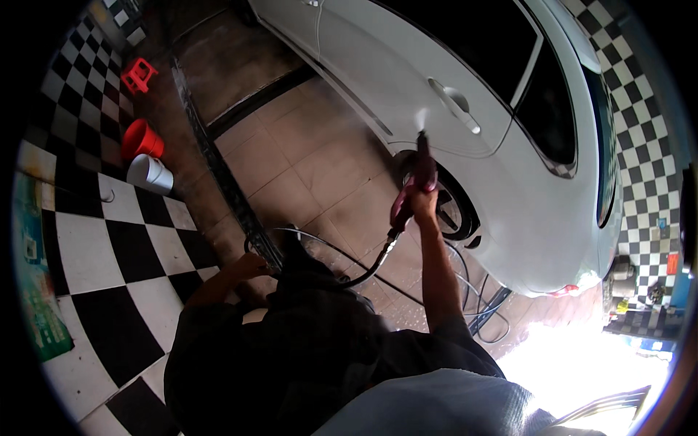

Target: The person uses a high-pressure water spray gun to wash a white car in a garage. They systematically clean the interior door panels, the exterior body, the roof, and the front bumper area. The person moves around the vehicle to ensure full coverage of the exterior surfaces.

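My right hand (422, 202) is wrapped around the grip of a dark red spray gun (424, 174), held out in front of me. Its black nozzle points at the side of a white car (378, 65), and a short white burst of spray leaves the tip near the door handle (458, 105). From a metal fitting under the grip, a black hose (372, 270) curves back toward my body. Low at my left side, my left hand (251, 267) is curled where a loop of the hose reaches it; its fingers are dim.
Behind the gun is the car's wheel (454, 203). More hose coils (483, 312) lie on the tiled floor at right. A dark floor channel (225, 174) runs along the left. Beyond it stand a white bucket (150, 174), a red bucket (142, 139) and a red stool (138, 75) by a checkered wall.
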Motion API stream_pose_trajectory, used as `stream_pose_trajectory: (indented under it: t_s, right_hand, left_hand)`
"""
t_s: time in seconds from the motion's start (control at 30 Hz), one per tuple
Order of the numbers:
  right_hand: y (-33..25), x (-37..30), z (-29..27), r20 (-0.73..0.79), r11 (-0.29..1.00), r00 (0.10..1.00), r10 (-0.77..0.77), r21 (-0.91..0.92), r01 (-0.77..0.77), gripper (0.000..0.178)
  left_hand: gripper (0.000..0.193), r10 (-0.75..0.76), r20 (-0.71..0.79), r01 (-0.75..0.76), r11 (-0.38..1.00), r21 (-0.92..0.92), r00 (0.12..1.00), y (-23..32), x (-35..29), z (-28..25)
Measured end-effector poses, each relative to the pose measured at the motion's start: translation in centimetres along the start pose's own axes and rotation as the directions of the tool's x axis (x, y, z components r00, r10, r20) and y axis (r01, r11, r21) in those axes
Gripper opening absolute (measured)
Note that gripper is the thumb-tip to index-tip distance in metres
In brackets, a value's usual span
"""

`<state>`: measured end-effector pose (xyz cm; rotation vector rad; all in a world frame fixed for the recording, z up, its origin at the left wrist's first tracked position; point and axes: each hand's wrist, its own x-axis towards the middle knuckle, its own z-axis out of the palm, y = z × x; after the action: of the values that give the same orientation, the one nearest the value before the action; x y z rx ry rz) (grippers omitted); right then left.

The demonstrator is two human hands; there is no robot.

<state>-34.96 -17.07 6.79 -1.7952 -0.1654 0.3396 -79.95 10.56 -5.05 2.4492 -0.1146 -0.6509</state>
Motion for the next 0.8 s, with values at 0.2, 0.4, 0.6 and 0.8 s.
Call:
stream_pose_trajectory:
  t_s: [0.2, 0.4, 0.6, 0.8]
  right_hand:
    - [-18.5, 3.2, 3.2, 0.005, 0.928, 0.948, -0.318, -0.204, 0.313, 0.015]
    - [-34.3, 12.3, 3.2, 0.069, 0.825, 0.854, -0.515, -0.232, 0.516, 0.012]
    - [-47.8, 15.6, 12.3, 0.065, 0.591, 0.719, -0.692, -0.520, 0.616, 0.011]
    - [-55.1, 20.8, 21.2, 0.287, 0.885, 0.913, -0.291, -0.283, 0.371, 0.014]
  left_hand:
    - [0.023, 0.010, -0.123, -0.101, 0.636, -0.765, 0.992, -7.0, 2.4, 3.9]
    - [0.014, 0.127, -0.201, -0.233, 0.337, -0.912, 0.971, -17.7, 10.9, -0.3]
    - [0.007, -0.316, -0.579, -0.188, 0.738, -0.648, 0.751, -16.8, 15.5, -18.3]
    - [0.013, -0.364, -0.927, -0.363, 0.878, -0.311, -0.086, -23.6, 0.3, -58.7]
